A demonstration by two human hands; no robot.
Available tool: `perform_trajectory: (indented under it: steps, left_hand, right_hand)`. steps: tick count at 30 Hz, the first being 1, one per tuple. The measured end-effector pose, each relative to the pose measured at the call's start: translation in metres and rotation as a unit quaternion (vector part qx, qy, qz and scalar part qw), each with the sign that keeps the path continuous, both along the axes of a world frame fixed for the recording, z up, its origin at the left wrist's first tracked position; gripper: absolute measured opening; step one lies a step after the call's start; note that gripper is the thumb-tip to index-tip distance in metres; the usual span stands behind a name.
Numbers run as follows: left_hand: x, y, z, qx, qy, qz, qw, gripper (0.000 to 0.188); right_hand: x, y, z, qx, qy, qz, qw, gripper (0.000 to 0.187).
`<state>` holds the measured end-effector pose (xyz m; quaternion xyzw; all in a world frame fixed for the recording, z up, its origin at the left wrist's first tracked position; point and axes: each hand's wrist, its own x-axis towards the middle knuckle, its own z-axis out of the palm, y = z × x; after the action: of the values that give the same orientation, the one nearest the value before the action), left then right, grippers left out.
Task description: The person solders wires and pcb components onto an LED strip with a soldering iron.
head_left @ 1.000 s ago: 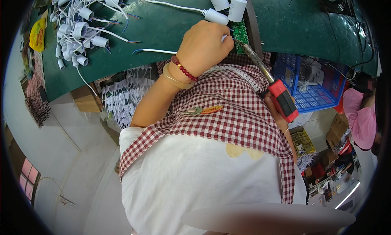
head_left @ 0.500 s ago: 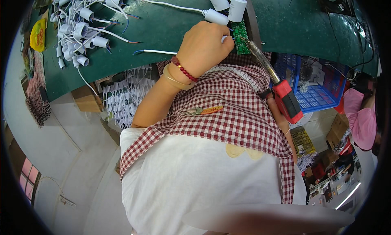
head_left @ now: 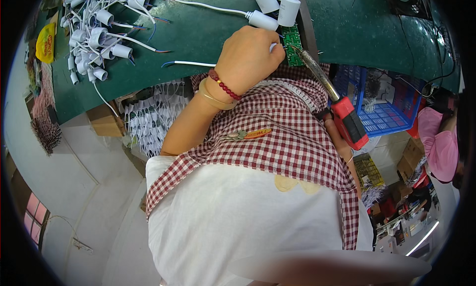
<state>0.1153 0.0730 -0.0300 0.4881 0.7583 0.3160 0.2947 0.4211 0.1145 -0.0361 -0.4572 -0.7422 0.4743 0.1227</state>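
Note:
My left hand (head_left: 250, 53) is closed, knuckles up, at the near edge of the green table. A white cable (head_left: 193, 63) with a bare blue wire end runs under it, and a bit of white shows at its fingertips, so it seems to grip a white cabled lamp holder, mostly hidden. Right by those fingers lies a narrow green circuit board (head_left: 292, 45). The tip of a soldering iron (head_left: 322, 73) with a red and black handle reaches the board. Behind that handle is my right hand (head_left: 326, 118), largely covered, closed on the iron.
White lamp holders (head_left: 262, 20) lie just beyond the board, beside a dark strip (head_left: 306, 28). A heap of cabled lamp holders (head_left: 94, 38) covers the table's left. A blue crate (head_left: 386, 115) stands below the edge at right. Another person's pink sleeve (head_left: 430, 142) is at far right.

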Motion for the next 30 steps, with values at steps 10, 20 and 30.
perform_trajectory:
  steps: [10,20,30]
  left_hand:
    - [0.003,0.000,0.001,0.004,0.021,0.010,1.000,0.018]
    - [0.000,-0.014,0.028,-0.033,0.039,0.017,0.999,0.020]
    - [-0.001,-0.011,0.049,0.171,0.410,-0.106,0.889,0.031]
  right_hand:
    - [-0.018,0.003,0.017,-0.024,0.063,-0.045,0.997,0.018]
    - [-0.005,0.006,0.010,-0.146,0.187,-0.075,0.969,0.018]
    - [-0.011,0.017,0.009,-0.042,0.243,-0.100,0.964,0.027]
